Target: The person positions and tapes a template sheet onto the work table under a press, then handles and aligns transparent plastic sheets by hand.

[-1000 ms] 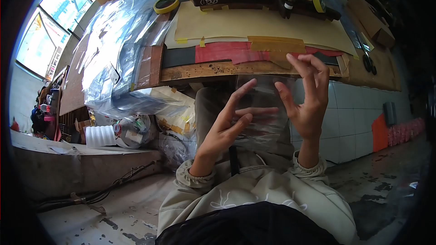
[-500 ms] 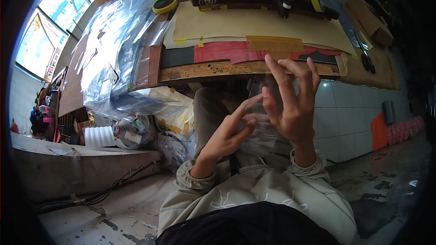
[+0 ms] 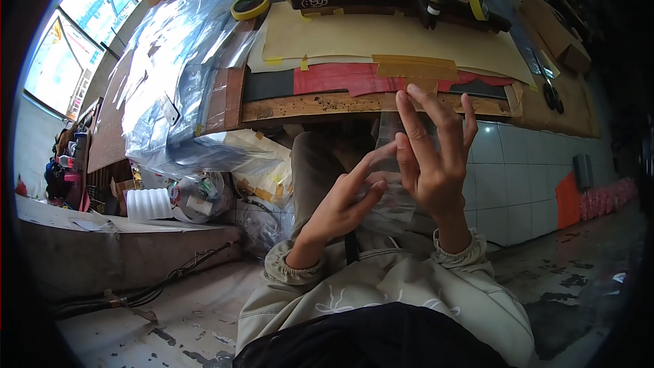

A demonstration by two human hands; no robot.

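A thin clear plastic sheet [image 3: 396, 201] hangs in front of my lap, between my hands; its see-through edges are hard to follow. My left hand [image 3: 344, 202] is on its left side, with thumb and fingers bent around the film. My right hand [image 3: 436, 157] is raised at the right, palm turned inward and fingers stretched up and apart. Its index and middle fingertips come close together near the table edge. The right thumb is beside the left fingertips, next to the film. Whether the right fingers touch the film, I cannot tell.
On the wooden table [image 3: 306, 108] lie tan paper sheets [image 3: 327, 37], a red strip [image 3: 323, 79] and brown tape [image 3: 415, 67]. A dark clamp frame [image 3: 402, 8] stands behind. Yellow tape [image 3: 249, 6] and plastic sheeting [image 3: 177, 61] lie left, scissors [image 3: 550, 92] right.
My right hand has shifted slightly downward, and its index and middle fingertips have come closer together. My left hand stays nearly in place. The view has moved a little.
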